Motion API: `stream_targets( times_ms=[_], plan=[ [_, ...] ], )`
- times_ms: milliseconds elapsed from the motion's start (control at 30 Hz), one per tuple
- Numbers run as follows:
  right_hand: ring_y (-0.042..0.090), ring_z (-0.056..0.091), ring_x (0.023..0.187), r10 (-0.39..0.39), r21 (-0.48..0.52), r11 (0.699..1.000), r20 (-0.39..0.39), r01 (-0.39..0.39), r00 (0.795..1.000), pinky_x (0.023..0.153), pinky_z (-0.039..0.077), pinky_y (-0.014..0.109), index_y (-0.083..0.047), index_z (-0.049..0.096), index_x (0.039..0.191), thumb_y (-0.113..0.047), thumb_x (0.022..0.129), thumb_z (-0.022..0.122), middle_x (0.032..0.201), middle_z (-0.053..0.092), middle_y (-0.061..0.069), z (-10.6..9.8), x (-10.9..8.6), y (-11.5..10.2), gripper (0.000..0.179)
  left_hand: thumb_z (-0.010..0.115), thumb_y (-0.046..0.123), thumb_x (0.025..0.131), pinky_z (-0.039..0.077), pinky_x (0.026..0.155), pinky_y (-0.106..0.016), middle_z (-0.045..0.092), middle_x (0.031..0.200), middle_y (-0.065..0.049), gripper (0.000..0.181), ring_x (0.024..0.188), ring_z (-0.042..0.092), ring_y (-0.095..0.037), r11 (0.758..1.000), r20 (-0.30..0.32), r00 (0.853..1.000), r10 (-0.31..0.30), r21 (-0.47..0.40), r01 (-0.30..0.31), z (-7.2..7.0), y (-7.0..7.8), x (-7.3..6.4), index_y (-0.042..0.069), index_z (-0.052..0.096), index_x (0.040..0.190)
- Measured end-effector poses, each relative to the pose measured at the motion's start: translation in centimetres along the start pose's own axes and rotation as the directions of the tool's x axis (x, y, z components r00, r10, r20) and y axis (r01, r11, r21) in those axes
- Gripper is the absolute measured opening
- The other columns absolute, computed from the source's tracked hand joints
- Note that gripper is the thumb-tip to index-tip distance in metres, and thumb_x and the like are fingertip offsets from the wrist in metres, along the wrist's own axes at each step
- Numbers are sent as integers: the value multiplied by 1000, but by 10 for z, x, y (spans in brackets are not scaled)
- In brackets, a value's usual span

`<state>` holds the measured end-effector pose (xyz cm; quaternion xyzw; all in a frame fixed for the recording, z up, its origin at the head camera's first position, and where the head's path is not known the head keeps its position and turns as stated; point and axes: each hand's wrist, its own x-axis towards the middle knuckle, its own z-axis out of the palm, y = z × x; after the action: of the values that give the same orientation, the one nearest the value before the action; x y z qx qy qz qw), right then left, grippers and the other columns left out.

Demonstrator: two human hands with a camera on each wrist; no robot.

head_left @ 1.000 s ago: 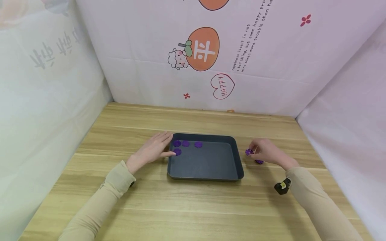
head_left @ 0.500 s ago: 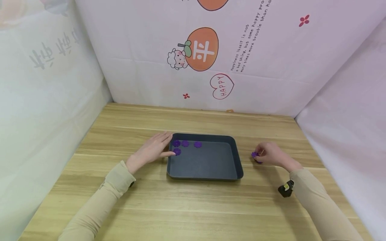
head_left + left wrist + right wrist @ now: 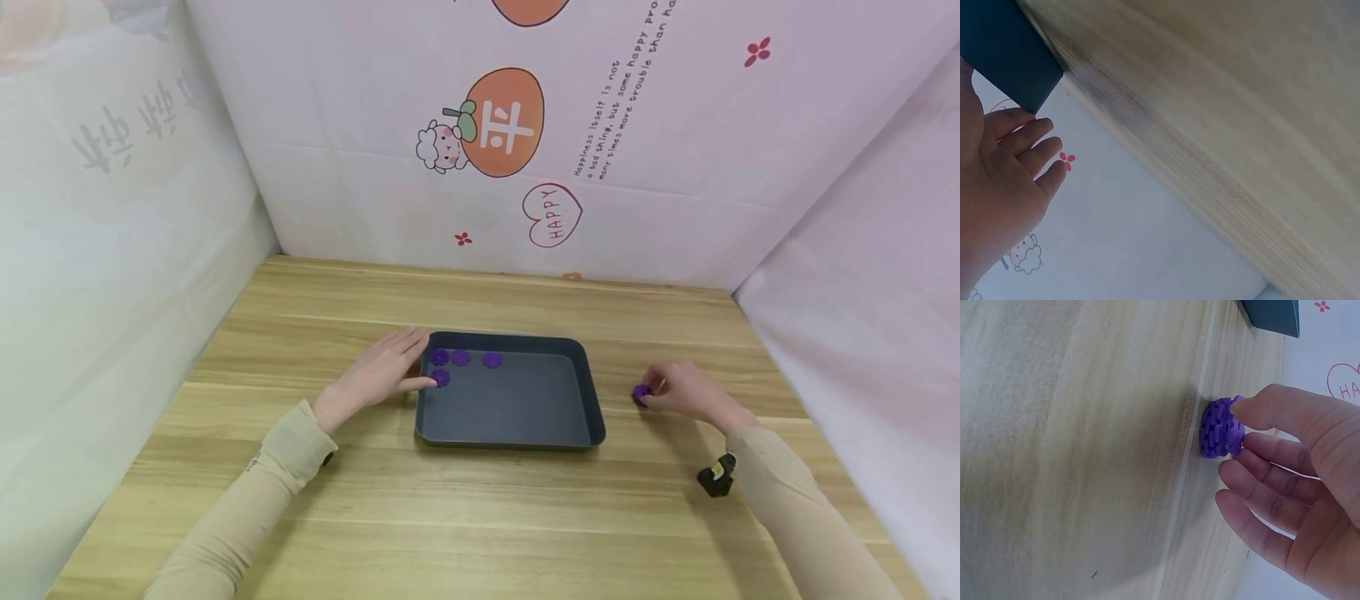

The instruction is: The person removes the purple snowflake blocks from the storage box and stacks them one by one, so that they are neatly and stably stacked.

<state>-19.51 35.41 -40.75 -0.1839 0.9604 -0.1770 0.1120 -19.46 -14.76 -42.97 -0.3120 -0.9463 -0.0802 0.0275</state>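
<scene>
My left hand [image 3: 378, 371] rests at the left side of a dark grey baking tray [image 3: 517, 408], fingers at its far left corner and thumb over the rim. In the left wrist view, the relaxed fingers [image 3: 1029, 134] touch the outside of the tray wall. Inside the tray lie several purple flower-shaped discs [image 3: 492, 360], near its far left part. To the right of the tray, my right hand [image 3: 678, 390] pinches a purple disc [image 3: 1235, 428] between thumb and finger, at the top of a stack of purple discs [image 3: 1213, 431] on the table.
The wooden table [image 3: 450, 517] surrounds the tray. A printed white cloth [image 3: 352, 192] hangs behind it, with plain-looking cloth walls at left [image 3: 112, 292] and right [image 3: 862, 292]. A small black device [image 3: 716, 475] sits at the right wrist.
My right hand has moved right and nearer to me, bringing its pinched disc from beside the stack onto the top of it. The left hand and tray have stayed put.
</scene>
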Motion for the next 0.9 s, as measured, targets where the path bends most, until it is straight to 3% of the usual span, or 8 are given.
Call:
stream_targets(
  times_ms=[267, 567, 900],
  plan=[
    [18, 68, 77, -19, -23, 1000, -29, 19, 999, 72, 60, 37, -2, 69, 91, -13, 82, 77, 88, 73, 12, 2, -3, 1, 17, 54, 56, 96, 31, 123, -50, 37, 157, -20, 81, 148, 34, -36, 1000, -1, 1000, 2, 5, -2, -1, 1, 0, -1, 38, 150],
    [21, 70, 80, -5, -14, 1000, -7, 5, 1000, 74, 61, 40, -2, 68, 93, -13, 84, 76, 92, 73, 13, 1, -4, 1, 17, 54, 55, 96, 30, 124, -50, 37, 157, -20, 81, 148, 34, -36, 1000, 2, 1000, 0, -2, 0, 1, 1, 0, -2, 38, 150],
    [17, 67, 77, -37, -30, 999, -18, 36, 999, 67, 58, 30, -1, 68, 95, -14, 83, 77, 90, 71, 12, -2, -3, -1, 20, 55, 55, 96, 31, 123, -50, 38, 156, -21, 80, 148, 35, -37, 1000, -6, 1000, 6, -6, -6, 1, 0, 0, -3, 39, 149]
  ],
)
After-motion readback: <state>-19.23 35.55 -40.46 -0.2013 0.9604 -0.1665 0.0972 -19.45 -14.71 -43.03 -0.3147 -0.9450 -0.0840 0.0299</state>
